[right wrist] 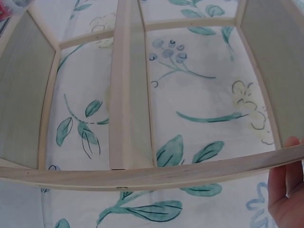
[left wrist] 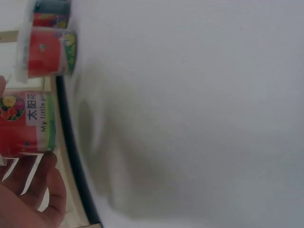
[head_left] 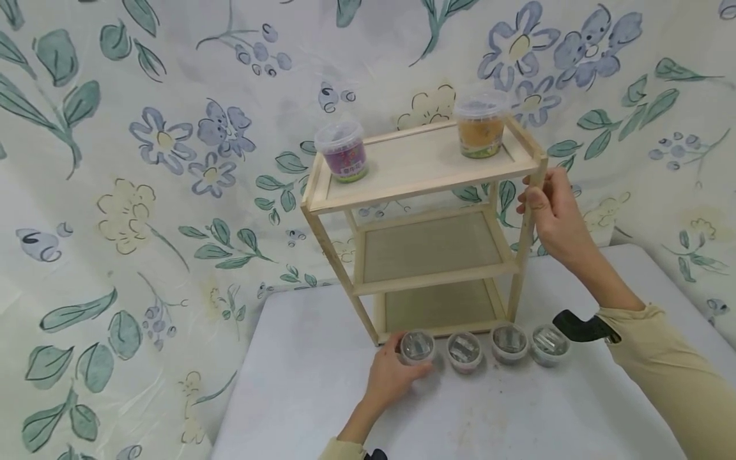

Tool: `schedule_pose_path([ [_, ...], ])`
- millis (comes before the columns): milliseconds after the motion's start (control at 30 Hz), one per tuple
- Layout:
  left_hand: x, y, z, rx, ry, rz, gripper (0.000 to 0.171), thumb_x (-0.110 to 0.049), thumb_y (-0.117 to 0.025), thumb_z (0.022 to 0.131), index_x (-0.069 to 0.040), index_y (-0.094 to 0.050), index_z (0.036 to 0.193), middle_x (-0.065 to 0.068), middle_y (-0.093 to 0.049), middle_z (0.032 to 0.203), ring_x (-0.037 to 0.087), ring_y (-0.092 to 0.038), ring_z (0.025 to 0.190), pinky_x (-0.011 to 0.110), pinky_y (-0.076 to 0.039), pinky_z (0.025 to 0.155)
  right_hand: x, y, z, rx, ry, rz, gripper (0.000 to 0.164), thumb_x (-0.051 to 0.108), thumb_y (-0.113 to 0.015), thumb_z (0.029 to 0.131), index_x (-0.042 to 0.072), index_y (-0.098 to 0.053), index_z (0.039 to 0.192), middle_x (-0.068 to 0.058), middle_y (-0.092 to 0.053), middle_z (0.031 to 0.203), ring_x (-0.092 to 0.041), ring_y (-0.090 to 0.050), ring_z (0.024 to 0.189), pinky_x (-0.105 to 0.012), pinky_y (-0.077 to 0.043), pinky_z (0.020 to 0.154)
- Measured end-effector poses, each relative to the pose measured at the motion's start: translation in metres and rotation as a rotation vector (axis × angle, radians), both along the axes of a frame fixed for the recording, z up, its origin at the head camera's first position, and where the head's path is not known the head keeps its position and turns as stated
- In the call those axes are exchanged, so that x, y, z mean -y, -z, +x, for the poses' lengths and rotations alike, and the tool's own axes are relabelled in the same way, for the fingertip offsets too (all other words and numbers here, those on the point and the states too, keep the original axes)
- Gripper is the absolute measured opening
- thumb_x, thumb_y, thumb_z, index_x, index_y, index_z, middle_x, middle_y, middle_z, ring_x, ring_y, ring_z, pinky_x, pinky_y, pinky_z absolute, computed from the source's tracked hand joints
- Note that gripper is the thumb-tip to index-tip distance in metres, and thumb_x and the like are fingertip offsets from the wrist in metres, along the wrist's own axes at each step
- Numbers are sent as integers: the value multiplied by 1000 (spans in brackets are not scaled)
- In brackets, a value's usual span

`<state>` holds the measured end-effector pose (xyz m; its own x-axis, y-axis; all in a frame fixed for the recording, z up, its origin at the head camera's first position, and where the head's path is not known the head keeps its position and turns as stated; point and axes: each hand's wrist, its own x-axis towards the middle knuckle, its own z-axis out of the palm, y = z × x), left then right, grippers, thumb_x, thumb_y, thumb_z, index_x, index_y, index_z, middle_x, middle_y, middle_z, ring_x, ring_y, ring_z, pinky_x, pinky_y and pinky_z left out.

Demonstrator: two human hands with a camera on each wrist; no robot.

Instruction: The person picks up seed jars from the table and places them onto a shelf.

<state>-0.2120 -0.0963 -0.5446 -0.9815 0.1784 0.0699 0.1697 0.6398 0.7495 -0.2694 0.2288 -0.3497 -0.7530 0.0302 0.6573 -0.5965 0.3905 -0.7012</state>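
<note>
My left hand holds a small clear-lidded tub in front of the wooden shelf's bottom left. In the left wrist view this tub shows a red label with flowers, and fingers curl round its side. On the upper right, my right hand grips the front post of the three-tier wooden shelf. The right wrist view shows that post with fingers round it. A purple-labelled tub and an orange-labelled tub stand on the top tier.
Three more lidded tubs, a near one, a middle one and an end one, line up on the white table before the shelf. Floral cloth hangs behind. The middle tier holds nothing visible.
</note>
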Motion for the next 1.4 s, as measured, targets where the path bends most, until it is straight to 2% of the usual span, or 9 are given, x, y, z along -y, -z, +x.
schedule_pose_path([
  [167, -3, -16, -1, -5, 4, 19, 76, -42, -84, 71, -6, -57, 131, 6, -66, 114, 22, -61, 104, 42, -47, 88, -1, 0, 0, 34, -5, 4, 32, 16, -40, 106, -9, -36, 125, -4, -49, 97, -7, -54, 83, -22, -41, 81],
  [400, -14, -43, 0, -27, 77, 74, 75, -46, -81, 73, -10, -56, 134, 3, -66, 119, 20, -61, 107, 41, -50, 87, -2, 0, 0, 34, -8, -2, 33, 17, -40, 106, -10, -36, 125, -11, -50, 96, -7, -54, 82, -22, -41, 80],
  [667, -25, -92, -5, -80, 136, 158, 70, -39, -83, 73, -16, -56, 133, -1, -63, 115, 17, -59, 96, 31, -51, 76, -2, 0, -1, 13, -13, 6, 33, 17, -40, 106, -11, -36, 124, -9, -51, 95, -7, -54, 82, -21, -41, 79],
  [800, -29, -117, -11, -125, 137, 182, 67, -37, -83, 73, -16, -57, 132, 0, -64, 114, 16, -58, 94, 32, -52, 74, -2, 0, 0, 12, -13, 3, 34, 17, -39, 106, -11, -36, 123, -10, -51, 95, -7, -54, 82, -21, -42, 78],
  [933, -34, -135, -22, -142, 120, 197, 69, -37, -83, 73, -15, -57, 132, 1, -64, 113, 16, -58, 93, 30, -51, 73, -2, -1, 0, 5, -16, 2, 33, 17, -39, 106, -11, -36, 123, -11, -52, 95, -7, -54, 81, -20, -42, 78],
  [1133, -45, -153, -40, -186, 109, 188, 73, -40, -82, 73, -13, -55, 136, 3, -65, 119, 18, -60, 102, 38, -52, 80, -2, 0, 0, 3, -23, -12, 33, 17, -38, 106, -12, -37, 122, -7, -50, 94, -7, -55, 81, -21, -42, 78],
  [1267, -53, -160, -49, -203, 98, 159, 75, -43, -82, 73, -14, -55, 136, 4, -65, 121, 19, -60, 106, 44, -50, 88, -1, 0, -1, 2, -25, -15, 34, 17, -39, 106, -12, -37, 122, -10, -50, 93, -7, -55, 80, -21, -43, 78],
  [1400, -60, -163, -54, -196, 90, 153, 77, -43, -82, 72, -14, -54, 137, 5, -64, 124, 20, -59, 110, 45, -48, 91, -1, 0, -1, -2, -25, -17, 33, 17, -38, 106, -13, -37, 121, -12, -51, 93, -8, -55, 80, -19, -43, 77],
])
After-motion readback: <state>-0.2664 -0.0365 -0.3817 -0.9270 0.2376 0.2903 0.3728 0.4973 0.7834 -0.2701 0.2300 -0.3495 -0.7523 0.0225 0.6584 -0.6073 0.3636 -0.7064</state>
